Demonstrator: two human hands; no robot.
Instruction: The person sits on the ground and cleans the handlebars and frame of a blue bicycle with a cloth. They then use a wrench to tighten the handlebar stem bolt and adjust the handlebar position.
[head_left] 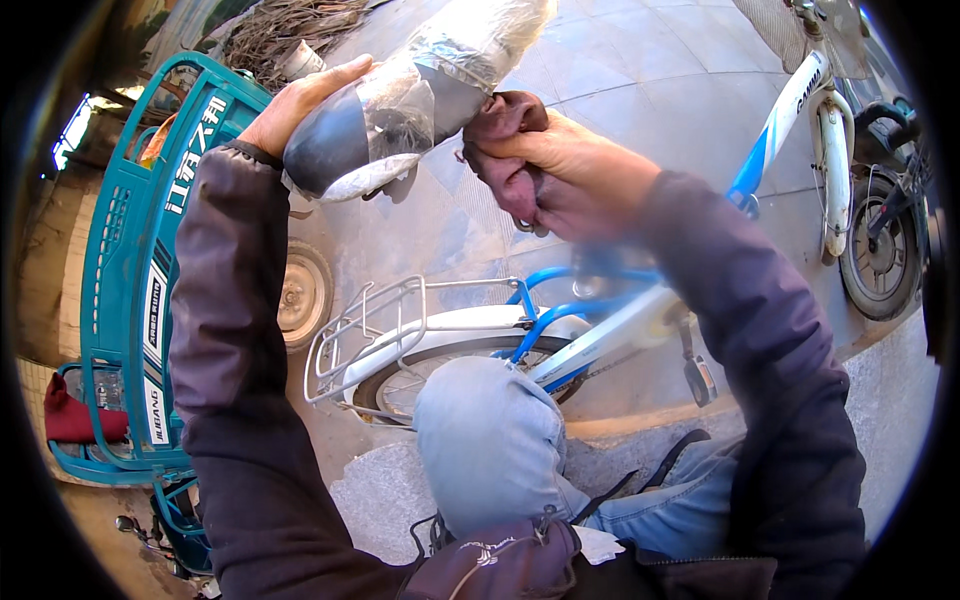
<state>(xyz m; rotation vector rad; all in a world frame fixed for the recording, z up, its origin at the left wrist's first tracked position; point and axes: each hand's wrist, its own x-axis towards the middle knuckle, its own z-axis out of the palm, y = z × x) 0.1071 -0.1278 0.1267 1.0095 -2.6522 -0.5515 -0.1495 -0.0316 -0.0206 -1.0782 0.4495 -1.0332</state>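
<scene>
A bicycle saddle [400, 112], black and partly wrapped in clear plastic, is held up in front of me. My left hand [300, 105] grips its left side with the thumb along the top; the other fingers are mostly hidden behind it. In my right hand [590, 170] is a bunched maroon cloth [510, 185], pressed near the saddle's right underside. Below both hands stands a white and blue bicycle [610, 335] with a wire rear rack [365, 325]. A blur covers part of its frame, close to my right wrist.
At the left stands a teal cargo tricycle [140, 270] with a wheel [303, 295] beside the bicycle's rack. Dry sticks [285, 40] are piled at the far left on the tiled floor [640, 90]. A dark two-wheeler [885, 240] stands at the right. My jeans-clad knee [490, 430] is close to the rear wheel.
</scene>
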